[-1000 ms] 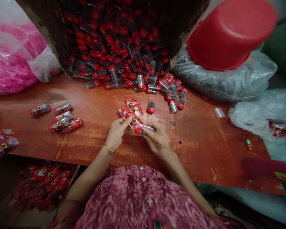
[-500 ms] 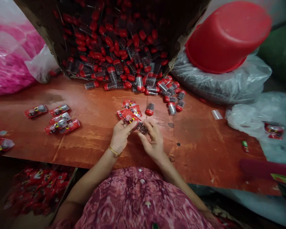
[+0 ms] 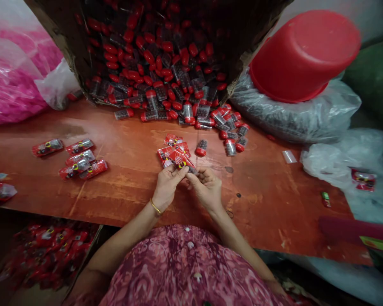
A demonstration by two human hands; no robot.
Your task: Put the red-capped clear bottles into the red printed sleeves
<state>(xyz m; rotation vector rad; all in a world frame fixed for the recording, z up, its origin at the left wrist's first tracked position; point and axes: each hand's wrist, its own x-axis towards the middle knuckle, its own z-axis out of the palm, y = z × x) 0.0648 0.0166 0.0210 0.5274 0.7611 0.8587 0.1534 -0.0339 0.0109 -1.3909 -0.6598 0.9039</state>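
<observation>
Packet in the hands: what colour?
The packet is red with a clear end; it shows best in the head view.

Tubes (image 3: pixel 201 148) on the table (image 3: pixel 268 204), before a tipped carton (image 3: pixel 67 55). Right of it, a basin (image 3: pixel 306 55) atop a sack (image 3: pixel 293 123).

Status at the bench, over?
Left hand and right hand pinching red printed packet; more packets just beyond; red-capped vial nearby, not touching.

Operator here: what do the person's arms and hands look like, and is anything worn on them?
The left hand and right hand are bare, without gloves, and the forearms are uncovered. A thin gold bangle circles the left wrist. The patterned top is maroon-pink, with small pale buttons.
</observation>
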